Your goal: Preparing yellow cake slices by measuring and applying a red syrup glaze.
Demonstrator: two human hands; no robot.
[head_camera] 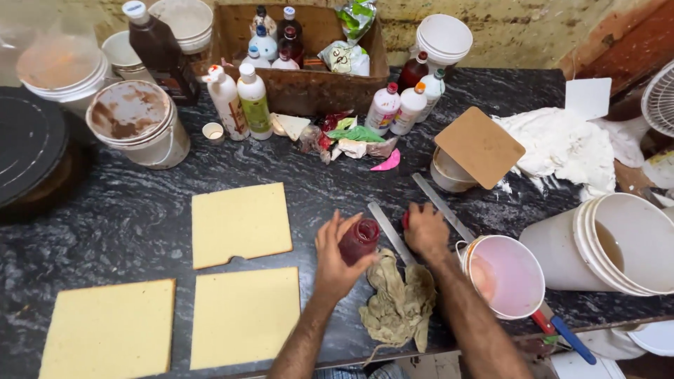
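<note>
A small red bottle [359, 240] is gripped by the left hand [337, 256]; its red cap [406, 219] is pinched in the right hand [425, 230], so uncapping seems underway, with pouring called for next.

Near-left sponge sheet [109, 330] cropped by bottom edge; red cap [406, 219] mostly hidden under right hand [426, 230]; far-right fan [661, 98] cut off.

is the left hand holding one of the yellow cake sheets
No, the left hand grips a small red bottle; the three yellow cake sheets lie untouched.
</note>
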